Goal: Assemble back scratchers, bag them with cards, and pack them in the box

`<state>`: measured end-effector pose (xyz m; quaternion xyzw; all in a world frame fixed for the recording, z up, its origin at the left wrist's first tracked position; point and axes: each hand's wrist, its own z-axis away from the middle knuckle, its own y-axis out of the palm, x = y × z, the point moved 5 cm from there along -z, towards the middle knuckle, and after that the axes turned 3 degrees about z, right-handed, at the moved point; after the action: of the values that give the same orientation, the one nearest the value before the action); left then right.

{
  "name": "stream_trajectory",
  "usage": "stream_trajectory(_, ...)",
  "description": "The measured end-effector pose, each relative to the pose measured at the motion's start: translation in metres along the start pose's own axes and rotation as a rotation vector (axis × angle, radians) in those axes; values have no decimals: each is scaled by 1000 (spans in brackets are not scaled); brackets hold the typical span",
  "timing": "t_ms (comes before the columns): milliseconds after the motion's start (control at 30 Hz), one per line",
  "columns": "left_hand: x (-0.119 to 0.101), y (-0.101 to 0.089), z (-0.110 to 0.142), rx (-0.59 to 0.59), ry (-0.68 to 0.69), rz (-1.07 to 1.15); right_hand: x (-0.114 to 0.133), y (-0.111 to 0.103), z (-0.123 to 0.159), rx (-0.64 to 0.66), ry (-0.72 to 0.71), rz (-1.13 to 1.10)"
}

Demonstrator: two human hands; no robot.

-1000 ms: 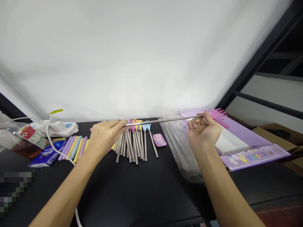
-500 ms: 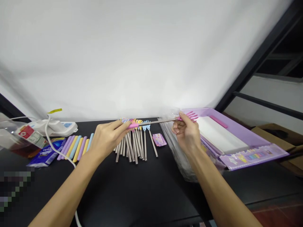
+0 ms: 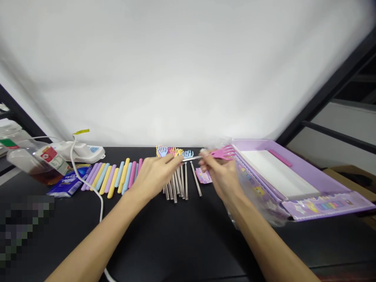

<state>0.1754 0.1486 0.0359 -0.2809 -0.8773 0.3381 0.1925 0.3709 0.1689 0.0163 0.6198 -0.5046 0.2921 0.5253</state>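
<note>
A back scratcher with a pink claw head (image 3: 223, 152) and a metal rod is held level between my two hands above the table. My left hand (image 3: 158, 172) is closed round its handle end, with the pink grip hidden under the fingers. Just below the claw, my right hand (image 3: 220, 172) pinches the rod. Behind and under them lie several metal rods (image 3: 175, 184) with blue and yellow claw heads (image 3: 187, 154). One rod (image 3: 196, 179) lies apart on the right, beside small purple cards (image 3: 203, 176) partly covered by my right hand.
Pastel handle tubes (image 3: 111, 181) lie in a row at left, near a blue packet (image 3: 69, 182), a bottle (image 3: 38, 162), a power strip (image 3: 88, 153) and a white cable (image 3: 101, 209). At right stand a purple display box (image 3: 258, 147) with a pink tube (image 3: 280, 158) and clear plastic (image 3: 258, 211).
My hands have come closer together, and the exposed metal rod between them is much shorter. The view has shifted, showing more of the tubes at left.
</note>
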Motion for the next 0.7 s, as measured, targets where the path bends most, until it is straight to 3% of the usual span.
stream_trajectory(100,17,-5,1,-58,-49,-12,6,-19,-8,-210,-62,-117)
stream_trajectory(333,-2,-7,-6,-90,72,-31,5,-12,-4,-160,-54,-63)
stream_trajectory(533,22,-16,-2,-191,-33,-50,16,-22,-8,-330,-151,-142)
stream_trajectory(700,-4,-10,-9,-170,74,3,13,-23,-10,-292,-141,-158)
